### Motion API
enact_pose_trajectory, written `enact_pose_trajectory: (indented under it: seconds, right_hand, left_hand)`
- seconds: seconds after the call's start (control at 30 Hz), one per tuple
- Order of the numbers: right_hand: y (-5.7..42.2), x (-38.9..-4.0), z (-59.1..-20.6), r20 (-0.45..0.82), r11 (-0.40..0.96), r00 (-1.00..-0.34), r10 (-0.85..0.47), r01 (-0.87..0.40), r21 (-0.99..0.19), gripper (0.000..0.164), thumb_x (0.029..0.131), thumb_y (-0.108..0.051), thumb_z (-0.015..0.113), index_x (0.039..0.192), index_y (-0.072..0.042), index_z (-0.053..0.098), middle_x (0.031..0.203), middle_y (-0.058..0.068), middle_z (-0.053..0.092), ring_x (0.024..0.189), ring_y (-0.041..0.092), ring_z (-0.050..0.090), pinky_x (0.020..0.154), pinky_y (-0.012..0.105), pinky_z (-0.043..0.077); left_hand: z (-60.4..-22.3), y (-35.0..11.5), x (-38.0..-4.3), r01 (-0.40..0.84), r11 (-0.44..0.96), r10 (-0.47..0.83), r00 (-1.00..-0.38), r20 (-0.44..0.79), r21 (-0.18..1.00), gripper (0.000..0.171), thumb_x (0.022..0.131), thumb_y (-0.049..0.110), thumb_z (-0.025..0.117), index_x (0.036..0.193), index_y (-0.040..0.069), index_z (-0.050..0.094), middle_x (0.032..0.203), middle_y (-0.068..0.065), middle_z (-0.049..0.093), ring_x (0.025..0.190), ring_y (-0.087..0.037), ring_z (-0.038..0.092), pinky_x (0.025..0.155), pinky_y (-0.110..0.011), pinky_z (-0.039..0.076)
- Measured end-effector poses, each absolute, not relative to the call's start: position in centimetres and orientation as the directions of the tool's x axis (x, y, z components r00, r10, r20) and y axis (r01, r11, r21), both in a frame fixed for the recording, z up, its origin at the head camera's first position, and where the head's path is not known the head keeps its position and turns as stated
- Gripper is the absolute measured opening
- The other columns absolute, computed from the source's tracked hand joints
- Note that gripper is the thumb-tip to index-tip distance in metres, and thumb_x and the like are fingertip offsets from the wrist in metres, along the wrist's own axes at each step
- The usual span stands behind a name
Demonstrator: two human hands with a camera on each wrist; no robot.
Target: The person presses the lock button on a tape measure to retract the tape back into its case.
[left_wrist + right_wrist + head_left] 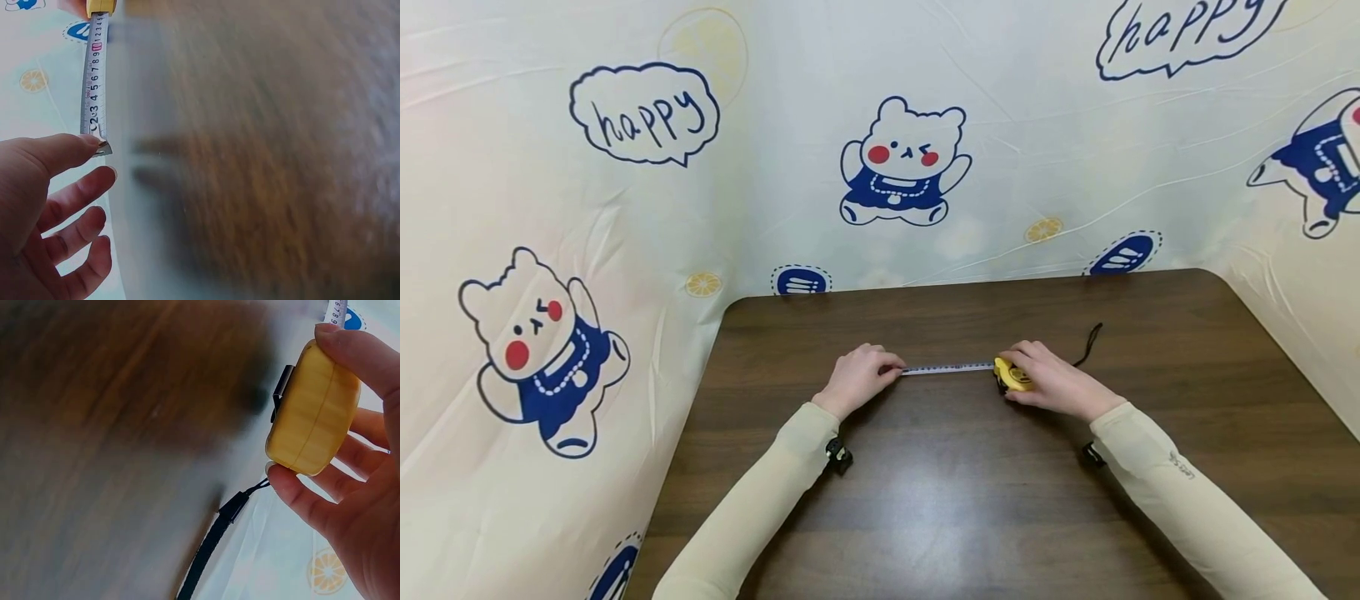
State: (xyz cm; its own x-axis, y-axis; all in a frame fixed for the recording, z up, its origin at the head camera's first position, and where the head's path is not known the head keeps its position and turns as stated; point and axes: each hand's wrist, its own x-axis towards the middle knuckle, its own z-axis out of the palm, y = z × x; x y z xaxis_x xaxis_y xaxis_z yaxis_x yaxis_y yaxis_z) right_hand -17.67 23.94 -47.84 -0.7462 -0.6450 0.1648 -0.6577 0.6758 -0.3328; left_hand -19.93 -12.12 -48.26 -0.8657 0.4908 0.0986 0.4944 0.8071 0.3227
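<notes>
A yellow-and-black tape measure [1015,377] is held by my right hand [1056,382], with the thumb near the blade's mouth and fingers round the case [315,409]. Its marked blade [951,367] is drawn out to the left in a nearly straight line. At the blade's free end, my left hand [859,379] holds the tip; in the left wrist view the thumb lies over it beside the metal hook [103,150]. The other left fingers [75,234] are bent and stand apart from the blade. A black wrist strap [206,553] hangs from the case.
Both hands are over a dark brown wooden table [940,492] with rounded far corners. A pale cloth [775,150] printed with bears and "happy" bubbles surrounds its back and sides. A small black device [838,456] is worn at the left wrist.
</notes>
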Motion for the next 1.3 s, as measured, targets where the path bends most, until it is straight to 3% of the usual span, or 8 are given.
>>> enact_pose_trajectory:
  seconds: [1.3]
  right_hand:
    - [21.5,-17.5,-47.8,0.163,0.652,-0.733,-0.661,-0.668,-0.359,0.058,0.089,-0.021,0.084,0.136,0.005,0.061,0.126,0.017,0.06,0.111,0.029,0.057,0.092,0.047,0.052]
  left_hand:
    - [-48.3,-9.9,-19.8,0.527,0.782,0.522,-0.845,0.112,0.332,0.016,0.102,0.027,0.07,0.112,0.025,0.082,0.105,0.006,0.075,0.101,-0.019,0.067,0.077,-0.044,0.058]
